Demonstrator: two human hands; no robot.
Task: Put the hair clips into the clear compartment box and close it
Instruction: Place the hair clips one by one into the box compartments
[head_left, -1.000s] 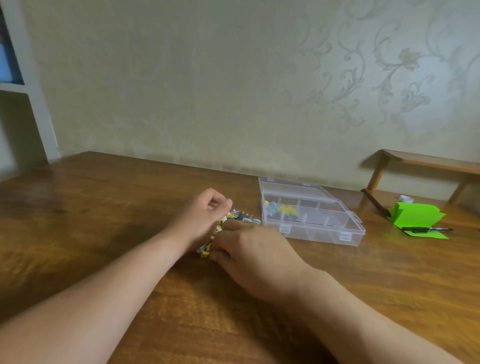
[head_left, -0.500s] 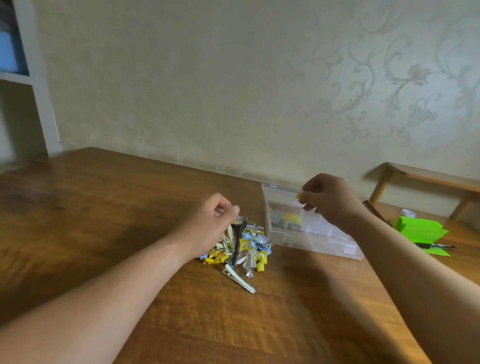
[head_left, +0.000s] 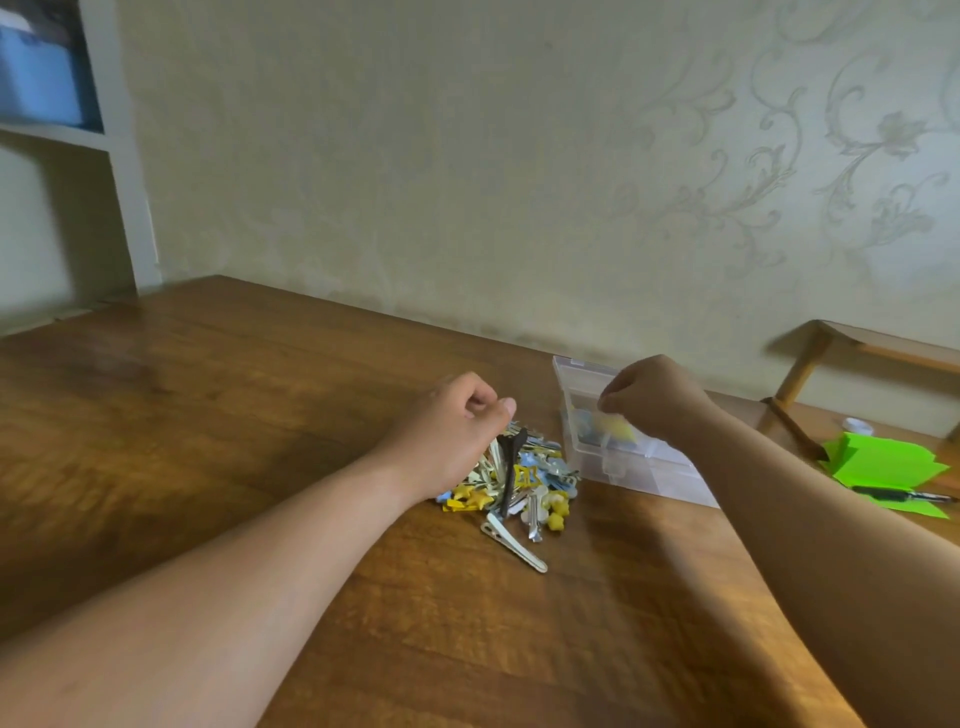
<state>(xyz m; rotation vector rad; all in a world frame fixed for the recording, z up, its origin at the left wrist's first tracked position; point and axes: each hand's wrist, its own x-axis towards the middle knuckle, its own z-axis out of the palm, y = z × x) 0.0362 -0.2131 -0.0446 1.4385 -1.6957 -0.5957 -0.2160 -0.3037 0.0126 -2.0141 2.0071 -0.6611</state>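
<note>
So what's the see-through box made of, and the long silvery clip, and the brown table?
The see-through compartment box looks like hard clear plastic: the clips inside show through its glossy walls. The long silvery clip seems metal, with a pale shine. The brown table looks like varnished wood, showing grain and sheen, though maybe veneer.

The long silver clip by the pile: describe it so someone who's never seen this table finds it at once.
On the wooden table, a heap of hair clips lies left of the clear compartment box. At the heap's near edge one long silver clip juts out toward the viewer. Unlike the small yellow and blue clips, it is plain, slim and mostly clear of the heap.
</note>
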